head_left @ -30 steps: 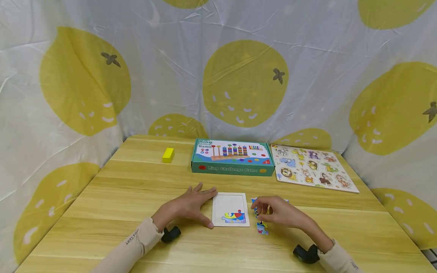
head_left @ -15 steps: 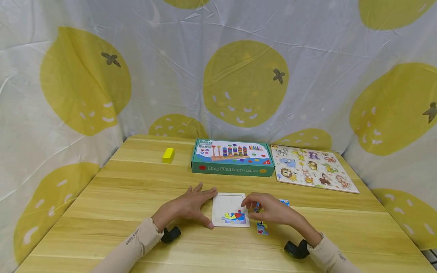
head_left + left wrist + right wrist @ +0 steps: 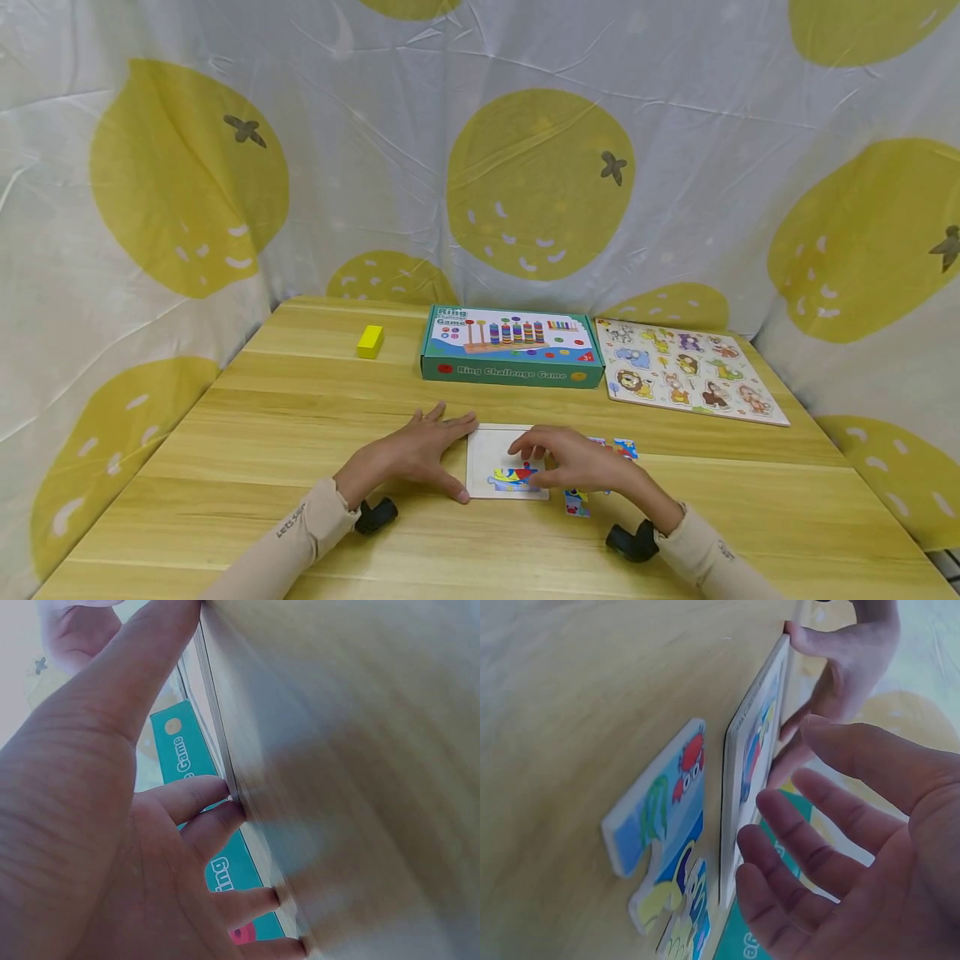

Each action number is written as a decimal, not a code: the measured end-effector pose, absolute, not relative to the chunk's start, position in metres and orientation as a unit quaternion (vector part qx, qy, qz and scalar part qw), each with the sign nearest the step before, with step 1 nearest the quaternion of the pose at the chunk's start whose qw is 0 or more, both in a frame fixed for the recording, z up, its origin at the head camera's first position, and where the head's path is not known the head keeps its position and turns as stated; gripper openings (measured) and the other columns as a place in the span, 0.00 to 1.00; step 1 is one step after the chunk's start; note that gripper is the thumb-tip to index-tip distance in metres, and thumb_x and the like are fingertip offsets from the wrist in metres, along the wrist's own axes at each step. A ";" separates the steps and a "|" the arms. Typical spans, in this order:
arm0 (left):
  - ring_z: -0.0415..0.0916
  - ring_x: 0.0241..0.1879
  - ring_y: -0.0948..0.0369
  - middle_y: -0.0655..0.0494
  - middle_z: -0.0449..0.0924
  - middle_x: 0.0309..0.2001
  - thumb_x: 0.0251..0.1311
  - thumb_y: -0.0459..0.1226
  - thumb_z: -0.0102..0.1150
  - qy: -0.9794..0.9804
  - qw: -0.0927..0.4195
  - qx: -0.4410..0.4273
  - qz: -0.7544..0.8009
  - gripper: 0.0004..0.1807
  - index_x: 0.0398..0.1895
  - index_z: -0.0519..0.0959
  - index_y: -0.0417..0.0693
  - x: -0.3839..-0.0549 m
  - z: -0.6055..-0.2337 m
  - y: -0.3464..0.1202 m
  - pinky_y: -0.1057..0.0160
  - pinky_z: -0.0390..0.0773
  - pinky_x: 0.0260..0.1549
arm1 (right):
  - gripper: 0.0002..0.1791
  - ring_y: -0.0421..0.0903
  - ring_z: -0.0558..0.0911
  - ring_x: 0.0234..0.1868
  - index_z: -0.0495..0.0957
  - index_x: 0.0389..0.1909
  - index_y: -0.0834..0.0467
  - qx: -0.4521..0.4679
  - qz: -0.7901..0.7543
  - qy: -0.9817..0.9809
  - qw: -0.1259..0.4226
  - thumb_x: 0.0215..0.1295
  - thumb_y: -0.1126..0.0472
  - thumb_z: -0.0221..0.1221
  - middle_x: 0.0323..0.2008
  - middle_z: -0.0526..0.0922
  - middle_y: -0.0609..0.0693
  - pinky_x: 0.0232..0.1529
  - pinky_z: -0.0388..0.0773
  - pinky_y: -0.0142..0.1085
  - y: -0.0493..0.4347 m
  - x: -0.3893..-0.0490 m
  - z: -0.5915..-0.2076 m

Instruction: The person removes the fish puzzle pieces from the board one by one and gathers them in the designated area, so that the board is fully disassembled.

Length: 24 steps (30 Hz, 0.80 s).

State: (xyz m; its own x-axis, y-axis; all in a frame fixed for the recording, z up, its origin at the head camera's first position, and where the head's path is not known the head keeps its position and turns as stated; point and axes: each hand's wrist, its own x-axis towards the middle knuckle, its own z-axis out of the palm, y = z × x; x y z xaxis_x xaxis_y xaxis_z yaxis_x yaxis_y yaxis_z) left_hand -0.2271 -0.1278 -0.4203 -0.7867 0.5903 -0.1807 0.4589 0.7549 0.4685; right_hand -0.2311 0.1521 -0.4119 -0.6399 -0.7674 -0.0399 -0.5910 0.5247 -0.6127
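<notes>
A small white puzzle tray lies on the table with joined jigsaw pieces along its lower right part. My left hand is spread flat beside it, thumb and fingertips at the tray's left edge. Over the tray's right side hovers my right hand, fingers loosely bent. In the right wrist view, its thumb and fingers stand apart with nothing between them. Loose jigsaw pieces lie right of the tray, partly hidden under that hand; one jigsaw piece shows a red crab.
Behind the tray stands a green Ring Challenge Game box. To its right lies an animal puzzle board, and a yellow block stands at the back left. Patterned cloth hangs round the table's far sides.
My right hand has moved left, from above the loose jigsaw pieces to over the tray's right side, uncovering more of those pieces. The left hand has stayed at the tray's edge.
</notes>
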 end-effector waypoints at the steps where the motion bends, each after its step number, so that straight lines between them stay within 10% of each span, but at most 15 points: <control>1: 0.35 0.74 0.40 0.58 0.52 0.75 0.42 0.64 0.69 0.923 0.161 0.284 0.205 0.57 0.74 0.56 0.53 -0.227 -0.420 -0.128 0.34 0.37 0.67 | 0.20 0.42 0.76 0.41 0.77 0.54 0.55 -0.394 -0.284 0.860 0.158 0.60 0.58 0.66 0.42 0.80 0.45 0.41 0.76 0.34 0.151 -0.231 -0.412; 24: 0.35 0.74 0.40 0.58 0.51 0.75 0.42 0.64 0.69 0.922 0.162 0.286 0.205 0.57 0.75 0.56 0.53 -0.227 -0.421 -0.128 0.34 0.36 0.67 | 0.13 0.39 0.74 0.38 0.79 0.42 0.56 -0.400 -0.264 0.862 0.166 0.56 0.61 0.68 0.40 0.76 0.44 0.43 0.75 0.31 0.138 -0.232 -0.417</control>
